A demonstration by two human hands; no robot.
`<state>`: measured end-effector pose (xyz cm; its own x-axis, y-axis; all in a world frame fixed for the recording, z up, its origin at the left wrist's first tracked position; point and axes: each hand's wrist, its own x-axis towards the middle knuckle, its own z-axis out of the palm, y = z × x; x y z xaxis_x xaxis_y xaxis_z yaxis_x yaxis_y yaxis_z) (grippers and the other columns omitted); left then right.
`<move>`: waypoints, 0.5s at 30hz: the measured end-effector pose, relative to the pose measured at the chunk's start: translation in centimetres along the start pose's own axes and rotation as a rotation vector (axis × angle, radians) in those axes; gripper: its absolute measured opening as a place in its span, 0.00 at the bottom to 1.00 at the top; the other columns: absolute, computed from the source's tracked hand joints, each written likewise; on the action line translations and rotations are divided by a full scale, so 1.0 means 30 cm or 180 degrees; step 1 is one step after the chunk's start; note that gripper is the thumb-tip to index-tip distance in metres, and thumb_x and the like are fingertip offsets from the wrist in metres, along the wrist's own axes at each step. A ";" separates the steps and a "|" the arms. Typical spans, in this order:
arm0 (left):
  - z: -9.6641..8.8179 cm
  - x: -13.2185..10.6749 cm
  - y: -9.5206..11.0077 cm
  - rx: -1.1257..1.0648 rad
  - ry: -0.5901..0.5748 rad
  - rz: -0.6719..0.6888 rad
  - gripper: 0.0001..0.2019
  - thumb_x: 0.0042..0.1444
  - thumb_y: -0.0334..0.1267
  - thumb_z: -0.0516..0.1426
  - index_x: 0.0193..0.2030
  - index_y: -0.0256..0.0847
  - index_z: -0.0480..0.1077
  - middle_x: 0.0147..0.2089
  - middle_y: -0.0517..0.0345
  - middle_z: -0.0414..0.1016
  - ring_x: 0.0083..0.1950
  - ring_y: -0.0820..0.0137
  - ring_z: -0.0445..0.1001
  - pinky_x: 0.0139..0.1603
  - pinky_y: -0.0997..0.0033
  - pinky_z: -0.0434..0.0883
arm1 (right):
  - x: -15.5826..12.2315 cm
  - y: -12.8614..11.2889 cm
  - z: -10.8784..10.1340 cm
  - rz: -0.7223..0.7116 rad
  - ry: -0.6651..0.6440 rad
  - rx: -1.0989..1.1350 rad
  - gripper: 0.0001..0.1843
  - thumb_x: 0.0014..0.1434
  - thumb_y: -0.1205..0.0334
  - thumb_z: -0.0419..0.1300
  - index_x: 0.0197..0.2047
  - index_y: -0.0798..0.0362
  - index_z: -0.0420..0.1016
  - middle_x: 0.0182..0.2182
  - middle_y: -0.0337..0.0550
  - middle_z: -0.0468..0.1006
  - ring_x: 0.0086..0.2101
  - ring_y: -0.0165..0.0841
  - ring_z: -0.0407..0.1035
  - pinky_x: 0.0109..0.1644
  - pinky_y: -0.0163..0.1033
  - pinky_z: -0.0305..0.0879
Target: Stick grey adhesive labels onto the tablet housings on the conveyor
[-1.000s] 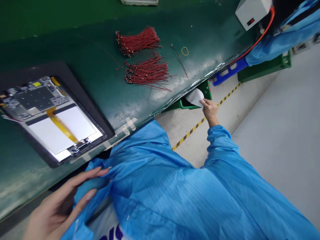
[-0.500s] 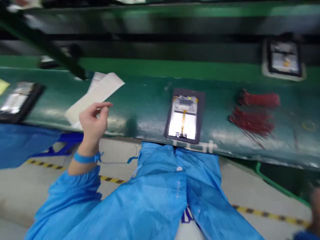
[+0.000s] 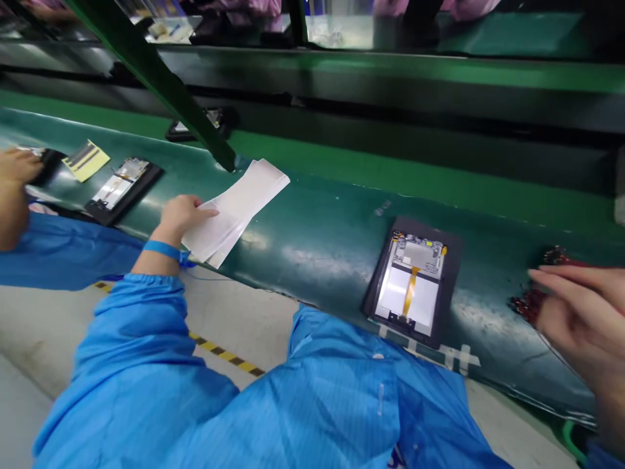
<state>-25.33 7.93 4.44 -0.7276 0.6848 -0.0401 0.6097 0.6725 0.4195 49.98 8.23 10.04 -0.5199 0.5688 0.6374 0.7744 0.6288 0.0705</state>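
Meanwhile, the left hand point(image 3: 183, 218) rests on white paper sheets point(image 3: 239, 212), fingers together. The right hand point(image 3: 583, 319), fingers also together, sits just beside red wires point(image 3: 530, 301).

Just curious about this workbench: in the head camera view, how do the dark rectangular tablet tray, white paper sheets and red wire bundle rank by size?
1. Dark rectangular tablet tray
2. White paper sheets: longer but narrower, so a close call with the tray
3. Red wire bundle: looks smallest, but the right hand partly hides it, so this is unsure
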 end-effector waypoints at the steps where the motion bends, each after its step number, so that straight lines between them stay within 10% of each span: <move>1: -0.012 -0.012 -0.012 0.0048 0.0094 0.0011 0.19 0.41 0.36 0.78 0.22 0.36 0.71 0.15 0.71 0.54 0.34 0.69 0.69 0.59 0.66 0.67 | 0.051 -0.023 0.066 -0.0366 0.0025 0.0059 0.20 0.54 0.74 0.65 0.44 0.38 0.77 0.34 0.35 0.87 0.30 0.36 0.78 0.43 0.52 0.66; 5: -0.050 -0.092 -0.042 0.0030 0.0653 0.0009 0.22 0.49 0.49 0.75 0.23 0.38 0.71 0.19 0.67 0.50 0.46 0.56 0.76 0.74 0.39 0.59 | 0.241 -0.154 0.233 -0.0909 -0.0190 0.0720 0.20 0.59 0.75 0.62 0.46 0.38 0.77 0.35 0.41 0.88 0.31 0.37 0.78 0.44 0.55 0.66; 8: -0.099 -0.168 -0.061 -0.0204 0.0900 -0.0094 0.19 0.47 0.40 0.77 0.25 0.37 0.71 0.19 0.67 0.51 0.44 0.57 0.75 0.75 0.31 0.55 | 0.344 -0.284 0.298 -0.1012 -0.0575 0.1341 0.18 0.62 0.74 0.60 0.49 0.41 0.79 0.38 0.43 0.88 0.35 0.40 0.79 0.46 0.55 0.67; 12: -0.140 -0.331 -0.083 -0.0981 0.0701 -0.0154 0.18 0.59 0.45 0.72 0.33 0.34 0.74 0.21 0.67 0.65 0.26 0.76 0.63 0.51 0.63 0.77 | 0.425 -0.507 0.373 -0.0691 -0.1196 0.2412 0.15 0.66 0.72 0.55 0.45 0.47 0.80 0.39 0.44 0.87 0.40 0.40 0.80 0.48 0.50 0.72; 15: -0.067 -0.525 -0.055 -0.1795 0.0550 0.0016 0.30 0.57 0.66 0.69 0.41 0.38 0.72 0.25 0.66 0.70 0.23 0.77 0.61 0.27 0.78 0.64 | 0.455 -0.691 0.420 -0.0134 -0.2054 0.3504 0.13 0.71 0.63 0.57 0.55 0.49 0.78 0.50 0.48 0.86 0.49 0.40 0.80 0.52 0.48 0.76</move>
<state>-15.52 -4.54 6.21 -0.7948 0.5999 0.0916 0.3864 0.3838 0.8387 22.28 9.63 7.61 -0.8564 0.4964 0.1416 0.2075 0.5822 -0.7861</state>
